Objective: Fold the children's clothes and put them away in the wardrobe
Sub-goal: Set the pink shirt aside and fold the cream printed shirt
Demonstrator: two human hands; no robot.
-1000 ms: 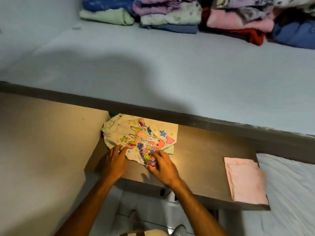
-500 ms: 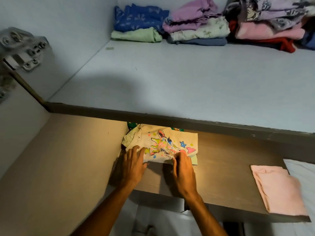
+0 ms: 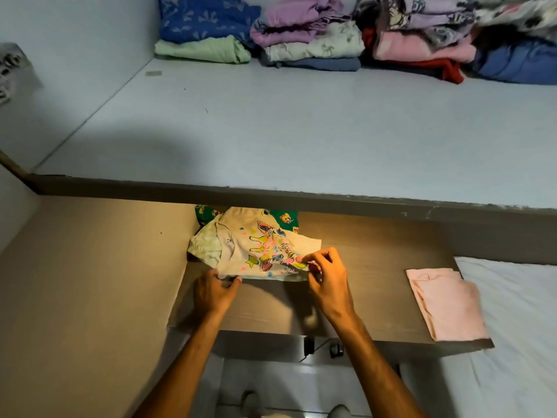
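Shelf edge (image 3: 301,196) overhangs; bare board (image 3: 367,267) right

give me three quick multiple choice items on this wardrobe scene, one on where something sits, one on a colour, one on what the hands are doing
1. Where is the pink folded garment?
A. upper shelf
B. right end of the lower shelf
C. floor

2. What colour is the cloth behind the printed shirt?
A. green
B. red
C. black

3. What are the hands doing?
A. hanging free
B. pressing flat
C. pinching the shirt's near edge

Answers:
1 B, it lies by the lower shelf's right end.
2 A, green shows behind the shirt.
3 C, left hand and right hand each grip the hem.
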